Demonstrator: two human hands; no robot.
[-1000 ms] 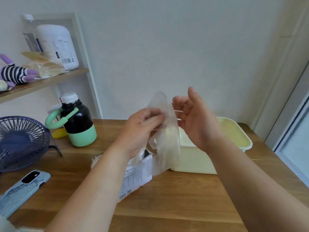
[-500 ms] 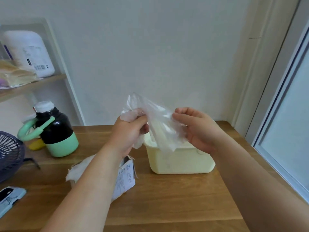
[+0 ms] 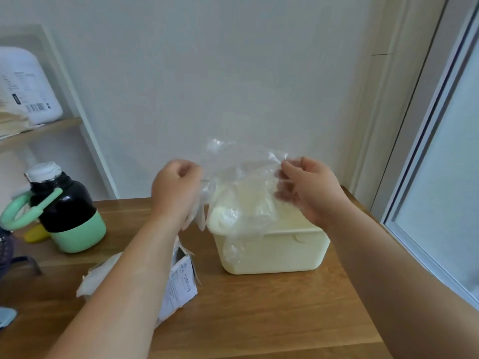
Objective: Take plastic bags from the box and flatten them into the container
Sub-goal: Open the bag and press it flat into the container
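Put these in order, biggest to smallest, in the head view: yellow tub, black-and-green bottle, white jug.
1. yellow tub
2. black-and-green bottle
3. white jug, unsure: it is farther back and cut off by the edge

We see soft, even daylight, brightest at three o'clock where the window (image 3: 445, 193) glows pale. Shadows on the table (image 3: 272, 320) are faint and diffuse. The plastic bag (image 3: 241, 193) catches small white glints. We notice wide-angle bending of straight lines toward nine and three o'clock, and mild softness overall, strongest at the edges
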